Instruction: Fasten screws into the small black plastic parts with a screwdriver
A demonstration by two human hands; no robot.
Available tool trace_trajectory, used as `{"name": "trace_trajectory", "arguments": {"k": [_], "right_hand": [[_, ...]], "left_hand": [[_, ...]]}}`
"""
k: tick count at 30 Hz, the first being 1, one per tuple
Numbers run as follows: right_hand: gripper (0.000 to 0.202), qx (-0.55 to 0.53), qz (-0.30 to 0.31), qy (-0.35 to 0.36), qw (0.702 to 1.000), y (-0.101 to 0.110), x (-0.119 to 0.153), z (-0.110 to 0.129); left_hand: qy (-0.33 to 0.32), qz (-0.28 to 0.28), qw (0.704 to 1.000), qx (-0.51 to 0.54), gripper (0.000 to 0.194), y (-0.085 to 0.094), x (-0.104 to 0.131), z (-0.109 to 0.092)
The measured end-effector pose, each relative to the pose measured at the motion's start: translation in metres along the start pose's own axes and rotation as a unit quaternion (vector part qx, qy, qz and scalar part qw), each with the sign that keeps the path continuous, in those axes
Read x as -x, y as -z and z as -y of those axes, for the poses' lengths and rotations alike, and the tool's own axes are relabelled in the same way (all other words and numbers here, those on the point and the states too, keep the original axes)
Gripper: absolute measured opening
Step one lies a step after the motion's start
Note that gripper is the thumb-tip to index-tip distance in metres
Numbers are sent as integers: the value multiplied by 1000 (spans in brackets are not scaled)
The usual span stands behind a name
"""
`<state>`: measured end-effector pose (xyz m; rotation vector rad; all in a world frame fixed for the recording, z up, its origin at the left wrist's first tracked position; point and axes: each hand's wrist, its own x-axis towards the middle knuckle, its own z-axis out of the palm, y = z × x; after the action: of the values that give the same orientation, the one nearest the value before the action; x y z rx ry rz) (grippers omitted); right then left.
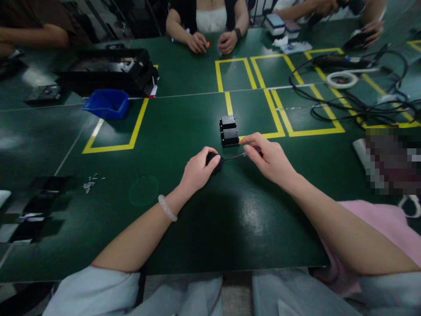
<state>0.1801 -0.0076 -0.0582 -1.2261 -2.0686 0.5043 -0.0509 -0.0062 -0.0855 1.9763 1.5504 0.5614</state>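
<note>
My left hand is closed round a small black part above the green table. In my right hand is a thin screwdriver, held by its handle, its shaft pointing left to the black part. The fingers cover most of the handle. Just beyond my hands, two black box-shaped parts sit one behind the other, close to my right fingertips.
A blue bin stands by black trays at the back left. Loose screws and dark flat pieces lie left. Black cables coil at the right beside a white ring. People sit opposite, one person's hands on the table.
</note>
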Motion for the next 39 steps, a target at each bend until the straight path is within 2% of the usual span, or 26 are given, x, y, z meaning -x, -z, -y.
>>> {"name": "trace_trajectory", "arguments": {"k": [4,12,25,30,39], "right_hand": [[22,17,-16,-19,1000,-2,1,2],[24,8,8,51,999,0,0,2],[21,32,-54,-3,998,-7,3,1],[20,26,-75,17,997,-8,3,2],[16,21,-67,22,997,-7,4,3]], "left_hand": [[-3,-3,1000,3,34,-1,0,1],[1,-4,1000,4,34,-2,0,2],[0,2,1000,3,34,-1,0,2],[-6,2,1000,1,34,-1,0,1],[-8,-1,1000,0,34,-2,0,2]]}}
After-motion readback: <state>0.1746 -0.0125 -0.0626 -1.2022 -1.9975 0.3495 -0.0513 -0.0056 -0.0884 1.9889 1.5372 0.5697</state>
